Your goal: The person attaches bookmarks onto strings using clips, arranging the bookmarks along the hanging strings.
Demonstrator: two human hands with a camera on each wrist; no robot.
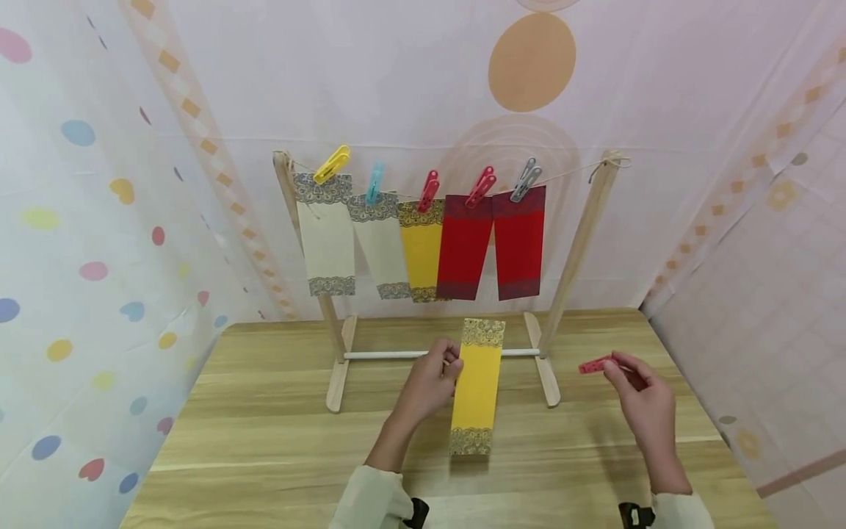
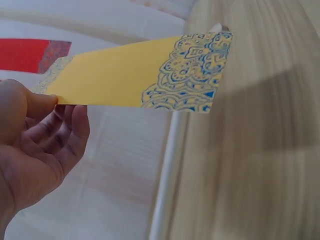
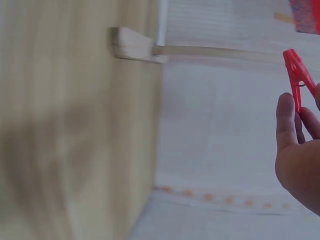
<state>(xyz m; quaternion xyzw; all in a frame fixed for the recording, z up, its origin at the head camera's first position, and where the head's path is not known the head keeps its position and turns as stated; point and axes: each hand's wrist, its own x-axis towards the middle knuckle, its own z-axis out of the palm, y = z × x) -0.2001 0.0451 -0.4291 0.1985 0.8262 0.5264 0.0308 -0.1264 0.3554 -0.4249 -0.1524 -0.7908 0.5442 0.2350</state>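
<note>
My left hand (image 1: 428, 382) pinches the left edge of a yellow paper card (image 1: 477, 386) with patterned bands at both ends. The left wrist view shows the thumb on the front of the card (image 2: 120, 75) and the fingers curled behind it. Off to the right, my right hand (image 1: 644, 411) grips a red clothespin (image 1: 596, 364) between thumb and fingers. In the right wrist view that clothespin (image 3: 296, 75) points upward from the fingertips. Behind the hands, a string holds two cream cards (image 1: 330, 239), a yellow card (image 1: 421, 250) and two red cards (image 1: 520, 246), each under a clothespin.
Two wooden posts (image 1: 581, 250) carry the string. A white rod (image 1: 386, 355) joins their feet (image 1: 543, 380) low over the wooden table (image 1: 264, 441). Patterned cloth (image 1: 396, 73) hangs behind and at both sides.
</note>
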